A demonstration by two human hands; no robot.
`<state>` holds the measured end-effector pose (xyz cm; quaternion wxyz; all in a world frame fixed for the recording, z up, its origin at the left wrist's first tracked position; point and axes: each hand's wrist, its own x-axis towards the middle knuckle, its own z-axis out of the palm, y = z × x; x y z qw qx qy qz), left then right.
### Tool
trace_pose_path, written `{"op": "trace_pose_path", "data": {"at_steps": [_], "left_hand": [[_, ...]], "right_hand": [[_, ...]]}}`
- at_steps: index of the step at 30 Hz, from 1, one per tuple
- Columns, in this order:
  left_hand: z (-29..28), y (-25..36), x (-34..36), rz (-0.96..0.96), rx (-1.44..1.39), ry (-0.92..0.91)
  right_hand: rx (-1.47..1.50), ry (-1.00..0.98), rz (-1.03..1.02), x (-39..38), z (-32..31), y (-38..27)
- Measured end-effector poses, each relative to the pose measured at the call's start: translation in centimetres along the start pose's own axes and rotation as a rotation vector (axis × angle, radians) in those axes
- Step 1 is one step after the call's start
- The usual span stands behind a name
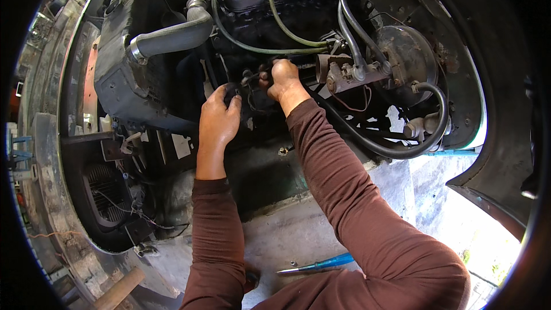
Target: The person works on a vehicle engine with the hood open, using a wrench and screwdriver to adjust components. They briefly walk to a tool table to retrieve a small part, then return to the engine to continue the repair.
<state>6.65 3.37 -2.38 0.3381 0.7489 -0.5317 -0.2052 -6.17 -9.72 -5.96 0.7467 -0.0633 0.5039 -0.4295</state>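
Both my hands reach into the engine bay, low at the near side of the black engine [252, 23]. My left hand [218, 117] is closed, its thumb and fingers around a dark rounded part [232, 89]. To its right, my right hand [284, 83] is curled with the fingers bent inward. What it grips is hidden behind the knuckles. A short, thin metal piece shows between the two hands, too dark to name. Green hoses [247, 49] loop just above them.
A black radiator housing [123, 74] with a thick grey hose [178, 37] stands left. At right are a brake booster [410, 57], a master cylinder [356, 76] and a curved black hose [402, 152]. A blue-handled screwdriver [327, 263] lies near me, below the body panel.
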Motion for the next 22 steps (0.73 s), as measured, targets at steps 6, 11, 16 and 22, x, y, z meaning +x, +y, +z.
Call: {"op": "trace_pose_path", "data": {"at_steps": [6,11,16,22], "left_hand": [[0.3,0.2,0.0,-0.023,-0.036,-0.017],[-0.3,1.5,0.0,-0.096,-0.064,-0.060],[0.0,0.3,0.0,-0.039,-0.023,-0.029],[0.3,0.5,-0.1,-0.040,-0.046,-0.040]], "right_hand": [[-0.362,-0.016,-0.036,3.6,-1.6,1.5],[0.695,-0.566,0.352,5.0,-3.7,-1.2],[-0.099,0.030,0.004,0.9,-0.4,0.3],[-0.456,0.023,-0.066,3.5,-1.6,1.8]]}}
